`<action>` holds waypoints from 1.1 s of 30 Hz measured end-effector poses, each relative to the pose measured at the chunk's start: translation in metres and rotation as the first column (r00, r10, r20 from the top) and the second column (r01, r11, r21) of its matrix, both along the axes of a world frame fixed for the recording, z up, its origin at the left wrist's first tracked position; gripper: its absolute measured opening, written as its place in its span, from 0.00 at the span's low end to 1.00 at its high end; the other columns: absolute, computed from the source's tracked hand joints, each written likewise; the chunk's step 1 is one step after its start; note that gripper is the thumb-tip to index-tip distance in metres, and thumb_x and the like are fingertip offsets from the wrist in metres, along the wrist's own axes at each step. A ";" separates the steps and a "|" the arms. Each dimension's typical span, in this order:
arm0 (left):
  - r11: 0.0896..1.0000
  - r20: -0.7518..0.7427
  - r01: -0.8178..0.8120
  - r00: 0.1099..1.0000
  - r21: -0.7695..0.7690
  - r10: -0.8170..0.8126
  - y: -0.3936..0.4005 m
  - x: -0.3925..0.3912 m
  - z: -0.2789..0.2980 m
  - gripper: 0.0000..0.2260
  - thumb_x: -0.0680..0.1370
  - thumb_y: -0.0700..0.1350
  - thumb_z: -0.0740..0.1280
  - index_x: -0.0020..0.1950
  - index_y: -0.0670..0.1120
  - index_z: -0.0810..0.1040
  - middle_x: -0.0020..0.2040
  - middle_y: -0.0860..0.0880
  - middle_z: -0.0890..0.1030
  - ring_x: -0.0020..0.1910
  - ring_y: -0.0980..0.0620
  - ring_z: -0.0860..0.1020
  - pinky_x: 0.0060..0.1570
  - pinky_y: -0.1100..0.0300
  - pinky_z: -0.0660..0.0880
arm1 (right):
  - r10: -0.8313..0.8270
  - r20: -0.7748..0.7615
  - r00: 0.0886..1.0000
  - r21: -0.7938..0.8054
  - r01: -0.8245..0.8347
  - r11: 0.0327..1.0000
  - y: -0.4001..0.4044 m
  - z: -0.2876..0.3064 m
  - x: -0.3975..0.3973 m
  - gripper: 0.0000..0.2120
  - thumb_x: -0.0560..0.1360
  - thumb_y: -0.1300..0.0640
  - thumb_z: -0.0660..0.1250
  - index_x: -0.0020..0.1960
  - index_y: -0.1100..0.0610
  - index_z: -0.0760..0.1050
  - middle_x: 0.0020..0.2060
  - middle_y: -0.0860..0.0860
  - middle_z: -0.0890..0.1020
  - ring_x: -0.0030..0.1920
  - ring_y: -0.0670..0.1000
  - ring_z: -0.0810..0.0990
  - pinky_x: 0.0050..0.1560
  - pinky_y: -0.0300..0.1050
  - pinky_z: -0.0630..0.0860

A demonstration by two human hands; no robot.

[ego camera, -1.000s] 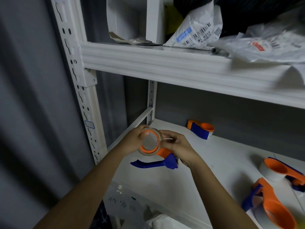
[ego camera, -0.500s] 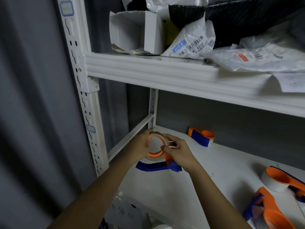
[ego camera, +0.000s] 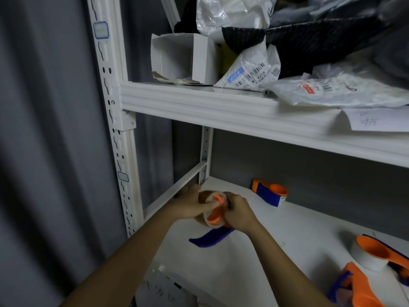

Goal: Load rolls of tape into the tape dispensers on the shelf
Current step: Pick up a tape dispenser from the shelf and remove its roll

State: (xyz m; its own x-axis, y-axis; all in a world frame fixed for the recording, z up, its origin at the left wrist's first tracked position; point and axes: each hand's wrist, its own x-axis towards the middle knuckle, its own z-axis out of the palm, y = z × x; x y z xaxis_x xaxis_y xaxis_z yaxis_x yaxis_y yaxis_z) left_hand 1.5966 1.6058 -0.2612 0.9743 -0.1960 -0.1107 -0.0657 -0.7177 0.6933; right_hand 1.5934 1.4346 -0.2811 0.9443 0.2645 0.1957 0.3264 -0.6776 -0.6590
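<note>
1. Centre of the frame, a little below the middle: the roll of tape point(ego camera: 210, 220) sits around the orange hub of the dispenser point(ego camera: 215, 214) you hold above the lower shelf point(ego camera: 276, 235). The dispenser's blue handle point(ego camera: 210, 239) juts down and to the left beneath your hands.
2. Your left hand point(ego camera: 191, 206) wraps the roll from the left, with one finger laid across the orange hub. Fingers are closed on the roll.
3. Your right hand point(ego camera: 240, 214) grips the dispenser body from the right, fingers curled tight. Something dark shows at the fingertips; too blurred to name.
4. Progress, as a judgement: this roll looks seated or nearly seated on its hub. Whether the tape end is threaded to the cutter cannot be told.
5. Back of the lower shelf, right of centre: a second dispenser point(ego camera: 271, 192) lies on its side. Its orange hub appears to carry a pale roll, but the detail is small.
6. Lower right of the frame: a third dispenser point(ego camera: 376, 254) with a white roll around its orange hub, so likely loaded. Just below it, at the frame edge, a fourth dispenser point(ego camera: 358, 291); it is cut off, so its load state is unclear.
7. Upper shelf point(ego camera: 199, 103), top half of the frame: an open white carton point(ego camera: 177, 56) lies on its side and looks empty. Beside it are labelled plastic mailer bags point(ego camera: 250, 74) and dark bundled material; their contents are hidden.
</note>
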 end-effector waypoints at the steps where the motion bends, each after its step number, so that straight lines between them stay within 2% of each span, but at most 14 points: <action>1: 0.999 -0.040 -0.014 0.999 -0.036 0.013 0.000 -0.002 0.002 0.35 0.66 0.75 0.60 0.57 0.46 0.72 0.54 0.47 0.74 0.54 0.49 0.75 0.59 0.48 0.74 | 0.037 -0.003 0.999 0.001 -0.037 0.999 -0.003 -0.002 0.000 0.13 0.75 0.64 0.63 0.58 0.54 0.75 0.50 0.51 0.82 0.51 0.49 0.80 0.55 0.44 0.77; 3: 0.981 -0.090 -0.077 0.994 -0.180 0.061 0.000 -0.003 0.003 0.32 0.70 0.74 0.51 0.45 0.46 0.75 0.46 0.45 0.79 0.47 0.49 0.78 0.59 0.47 0.74 | 0.090 0.013 0.996 0.025 -0.091 0.996 -0.004 -0.003 0.000 0.14 0.76 0.64 0.63 0.58 0.52 0.75 0.49 0.48 0.81 0.52 0.47 0.79 0.55 0.43 0.77; 5: 0.915 -0.190 -0.197 0.972 -0.353 0.136 0.000 -0.004 0.000 0.25 0.77 0.66 0.53 0.52 0.47 0.75 0.51 0.44 0.79 0.52 0.47 0.78 0.60 0.48 0.74 | 0.091 0.045 0.995 0.102 -0.095 0.990 -0.001 -0.002 -0.001 0.14 0.77 0.64 0.62 0.59 0.51 0.74 0.50 0.47 0.80 0.53 0.47 0.78 0.55 0.41 0.76; 7: 0.802 -0.261 -0.292 0.949 -0.521 0.176 -0.001 -0.006 -0.003 0.18 0.79 0.60 0.56 0.57 0.49 0.74 0.52 0.45 0.78 0.54 0.46 0.77 0.58 0.49 0.75 | -0.003 0.025 1.000 0.261 -0.003 0.965 0.004 0.002 -0.004 0.14 0.78 0.62 0.61 0.61 0.50 0.73 0.52 0.47 0.78 0.56 0.49 0.77 0.52 0.39 0.76; 9: 0.715 -0.239 -0.333 0.943 -0.615 0.232 -0.007 -0.007 -0.002 0.11 0.80 0.58 0.56 0.51 0.53 0.73 0.47 0.47 0.77 0.49 0.48 0.76 0.51 0.52 0.76 | 0.010 -0.156 0.988 0.591 0.085 0.802 0.008 0.006 -0.009 0.15 0.80 0.57 0.60 0.65 0.48 0.68 0.54 0.46 0.75 0.58 0.51 0.75 0.47 0.37 0.76; 11: 0.710 -0.191 -0.357 0.933 -0.607 0.306 -0.014 -0.008 0.003 0.11 0.80 0.58 0.55 0.50 0.52 0.71 0.45 0.49 0.75 0.45 0.50 0.75 0.47 0.55 0.74 | 0.184 -0.352 0.918 0.783 0.181 0.596 0.015 0.009 -0.016 0.17 0.79 0.46 0.57 0.67 0.44 0.62 0.55 0.45 0.73 0.59 0.51 0.73 0.50 0.44 0.78; 14: 0.723 -0.148 -0.359 0.929 -0.591 0.340 -0.024 -0.011 -0.001 0.15 0.80 0.58 0.55 0.57 0.50 0.72 0.50 0.47 0.77 0.47 0.50 0.76 0.48 0.56 0.73 | 0.223 -0.354 0.908 0.763 0.143 0.631 0.030 0.001 -0.024 0.20 0.76 0.38 0.55 0.67 0.40 0.60 0.57 0.44 0.71 0.58 0.49 0.74 0.50 0.51 0.80; 17: 0.775 -0.059 -0.303 0.944 -0.555 0.326 -0.030 -0.024 -0.008 0.13 0.81 0.58 0.53 0.54 0.51 0.72 0.47 0.50 0.76 0.43 0.55 0.75 0.39 0.63 0.70 | 0.112 -0.284 0.952 0.796 0.169 0.581 0.042 -0.012 -0.029 0.15 0.77 0.41 0.58 0.62 0.43 0.63 0.54 0.47 0.73 0.54 0.50 0.77 0.41 0.47 0.82; 20: 0.806 0.022 -0.308 0.929 -0.506 0.369 -0.032 -0.030 -0.016 0.16 0.81 0.56 0.52 0.53 0.47 0.74 0.45 0.48 0.76 0.43 0.54 0.75 0.39 0.63 0.70 | 0.056 -0.262 0.963 0.793 0.182 0.582 0.045 -0.022 -0.034 0.11 0.80 0.45 0.55 0.60 0.45 0.64 0.51 0.45 0.73 0.51 0.49 0.77 0.39 0.47 0.82; 24: 0.805 -0.041 -0.368 0.918 -0.465 0.395 -0.034 -0.023 -0.026 0.18 0.82 0.56 0.51 0.49 0.46 0.74 0.46 0.45 0.77 0.42 0.52 0.75 0.40 0.60 0.70 | 0.048 -0.312 0.949 0.789 0.231 0.569 0.045 -0.032 -0.039 0.11 0.80 0.45 0.56 0.60 0.46 0.64 0.50 0.45 0.73 0.49 0.49 0.76 0.37 0.46 0.82; 28: 0.807 -0.071 -0.345 0.932 -0.480 0.356 -0.040 -0.020 -0.034 0.21 0.82 0.55 0.51 0.50 0.41 0.76 0.49 0.40 0.80 0.48 0.46 0.78 0.53 0.52 0.75 | 0.033 -0.335 0.942 0.768 0.253 0.589 0.032 -0.037 -0.040 0.10 0.79 0.46 0.57 0.59 0.46 0.65 0.50 0.46 0.74 0.50 0.50 0.77 0.35 0.45 0.81; 29: 0.814 -0.075 -0.333 0.938 -0.476 0.339 -0.042 -0.020 -0.034 0.22 0.82 0.55 0.52 0.51 0.40 0.77 0.49 0.39 0.80 0.48 0.45 0.79 0.53 0.52 0.75 | 0.018 -0.311 0.950 0.757 0.236 0.609 0.028 -0.038 -0.039 0.07 0.80 0.47 0.57 0.57 0.44 0.65 0.51 0.46 0.74 0.50 0.50 0.77 0.34 0.45 0.80; 31: 0.809 -0.091 -0.326 0.942 -0.490 0.324 -0.044 -0.018 -0.033 0.21 0.82 0.55 0.52 0.51 0.41 0.75 0.48 0.41 0.79 0.44 0.49 0.78 0.45 0.57 0.75 | -0.024 -0.236 0.971 0.721 0.192 0.666 0.023 -0.040 -0.036 0.05 0.80 0.48 0.57 0.55 0.41 0.65 0.52 0.45 0.72 0.51 0.50 0.77 0.35 0.46 0.81; 33: 0.770 -0.174 -0.405 0.913 -0.493 0.368 -0.039 -0.015 -0.029 0.16 0.82 0.56 0.51 0.53 0.45 0.71 0.46 0.45 0.76 0.39 0.52 0.74 0.40 0.59 0.70 | -0.083 -0.118 0.990 0.657 0.140 0.740 0.014 -0.045 -0.035 0.08 0.79 0.44 0.59 0.57 0.38 0.65 0.56 0.47 0.71 0.56 0.52 0.75 0.45 0.52 0.82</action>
State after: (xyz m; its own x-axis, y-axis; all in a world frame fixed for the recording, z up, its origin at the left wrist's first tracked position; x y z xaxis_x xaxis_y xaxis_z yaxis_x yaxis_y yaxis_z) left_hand 1.5820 1.5672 -0.2898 0.9744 0.1503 -0.1673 0.1975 -0.2161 0.9562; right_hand 1.5583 1.4482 -0.3261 0.9780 -0.0129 0.2081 0.2062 -0.0891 -0.9745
